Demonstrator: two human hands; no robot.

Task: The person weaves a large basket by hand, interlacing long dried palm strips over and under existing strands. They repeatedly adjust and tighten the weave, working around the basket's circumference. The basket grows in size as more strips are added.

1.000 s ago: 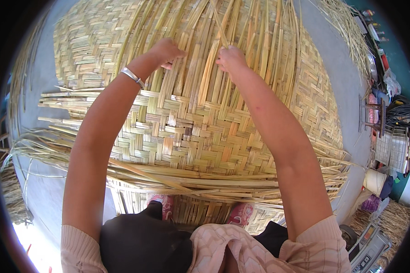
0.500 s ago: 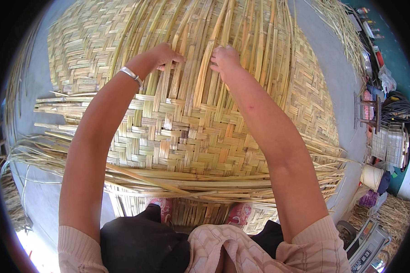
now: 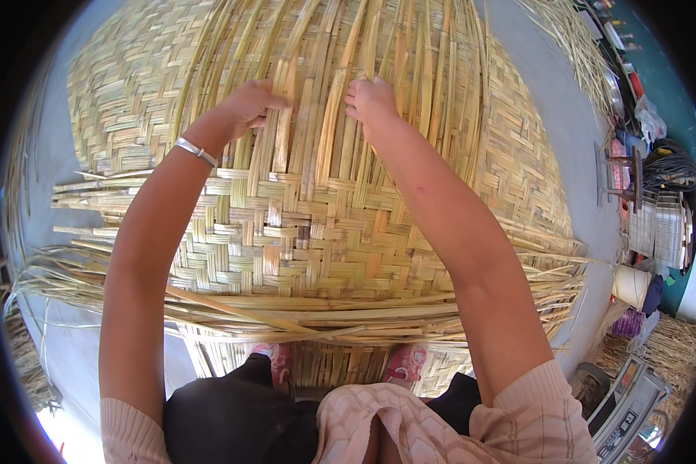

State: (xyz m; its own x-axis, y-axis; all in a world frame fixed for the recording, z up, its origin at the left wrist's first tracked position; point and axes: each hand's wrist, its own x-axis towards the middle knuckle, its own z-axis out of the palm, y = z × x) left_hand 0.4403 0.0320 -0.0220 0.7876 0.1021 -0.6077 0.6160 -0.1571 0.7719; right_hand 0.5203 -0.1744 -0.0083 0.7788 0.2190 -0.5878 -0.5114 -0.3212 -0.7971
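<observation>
Plainly in the middle lies the mat (image 3: 309, 259), woven of pale yellow-green strips and spread on the grey floor (image 3: 545, 108) in front of the person. Long strips (image 3: 334, 139) run away from the tight weave toward the top of the view, side by side over more woven matting. The left hand (image 3: 247, 108), with a silver bracelet (image 3: 196, 151) at its wrist, is bent over these strips, thumb and forefinger reaching toward one; whether its grip is closed on it, I cannot tell. The right hand (image 3: 373, 107) is near it, fingers curled at the strips; its grip is partly hidden, so I cannot tell that either. Nearer the body, loose canes (image 3: 325, 319) lie crosswise along the mat, and pink shoes (image 3: 405, 363) show just below. Far right stand a stool (image 3: 636, 179), a black cable coil (image 3: 670, 166) and a cream bucket (image 3: 631, 284).
</observation>
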